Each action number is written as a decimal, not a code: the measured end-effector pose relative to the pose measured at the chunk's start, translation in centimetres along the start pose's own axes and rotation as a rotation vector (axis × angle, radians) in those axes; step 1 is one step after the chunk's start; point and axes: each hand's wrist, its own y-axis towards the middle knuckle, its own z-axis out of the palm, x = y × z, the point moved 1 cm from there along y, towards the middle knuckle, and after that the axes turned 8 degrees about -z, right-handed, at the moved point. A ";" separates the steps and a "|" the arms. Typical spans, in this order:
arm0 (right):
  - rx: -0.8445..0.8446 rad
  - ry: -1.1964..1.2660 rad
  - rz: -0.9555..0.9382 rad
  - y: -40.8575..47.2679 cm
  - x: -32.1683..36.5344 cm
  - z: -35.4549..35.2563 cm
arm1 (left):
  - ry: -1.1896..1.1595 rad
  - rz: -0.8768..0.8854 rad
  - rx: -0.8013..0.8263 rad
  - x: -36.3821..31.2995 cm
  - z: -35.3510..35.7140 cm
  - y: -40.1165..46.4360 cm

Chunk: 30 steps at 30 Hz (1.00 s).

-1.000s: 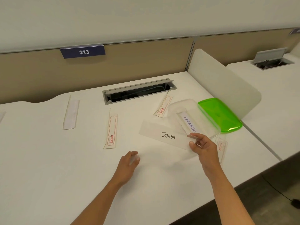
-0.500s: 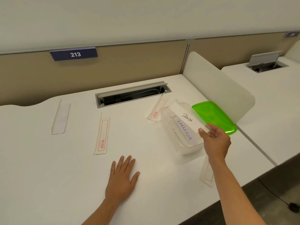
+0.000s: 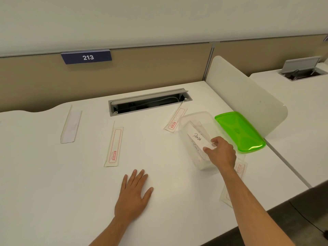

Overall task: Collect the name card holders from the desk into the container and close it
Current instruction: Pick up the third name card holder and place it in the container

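Inside the clear container (image 3: 197, 119), right hand (image 3: 221, 153) pinches the PANDA holder (image 3: 196, 137), apparently seating it; left hand (image 3: 132, 194) flat, bracing on tabletop (image 3: 53, 183).

A blue "213" sign (image 3: 86, 57) hangs above an open cable tray (image 3: 149, 102), beside a white divider (image 3: 246, 96).

Left hand (image 3: 132, 194) flat (fingers spread), right hand (image 3: 221, 152) reaching, fingers pinching

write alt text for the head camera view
A person's right hand lowers a name card holder marked PANDA into a clear container on a white desk. The left hand lies flat; a green lid and four more holders lie around.
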 end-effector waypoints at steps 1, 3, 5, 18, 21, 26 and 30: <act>0.048 -0.054 -0.010 0.3 0.0 0.0 | -0.001 0.002 -0.003 0.0 0.0 0.0; 0.140 -0.144 -0.021 0.9 0.0 -0.1 | -0.004 -0.001 -0.007 0.0 0.0 -0.1; 0.229 -0.216 -0.030 1.4 0.3 -0.2 | -0.007 -0.006 -0.014 0.1 0.0 0.0; 0.514 -0.379 -0.084 2.5 1.1 0.5 | 0.005 -0.011 -0.023 -0.2 -0.2 -0.1; 0.526 -0.407 -0.083 2.6 0.9 0.6 | -0.006 -0.007 -0.031 -0.4 -0.3 -0.2; 0.390 -0.368 -0.076 2.3 0.9 0.8 | -0.003 -0.016 -0.009 -0.3 -0.4 -0.1; 0.086 -0.141 -0.153 0.9 3.1 0.7 | 0.007 -0.018 -0.001 -0.2 -0.4 -0.1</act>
